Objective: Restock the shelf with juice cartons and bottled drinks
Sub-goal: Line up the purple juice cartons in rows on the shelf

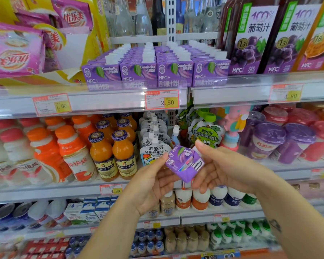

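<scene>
We hold one purple juice carton [183, 162] tilted in mid-air, in front of the pouch drinks [153, 139] and below the matching cartons [155, 71] rowed on the upper shelf [105, 102]. Our left hand [153, 182] grasps its left edge, thumb on top. Our right hand [219, 171] grasps its right side, fingers curled beneath.

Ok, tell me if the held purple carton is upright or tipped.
Tipped: the purple carton hangs diagonal between left hand and right hand, corner down.

Small purple juice carton [183, 163], tilted, below the matching shelved cartons [155, 71].
</scene>
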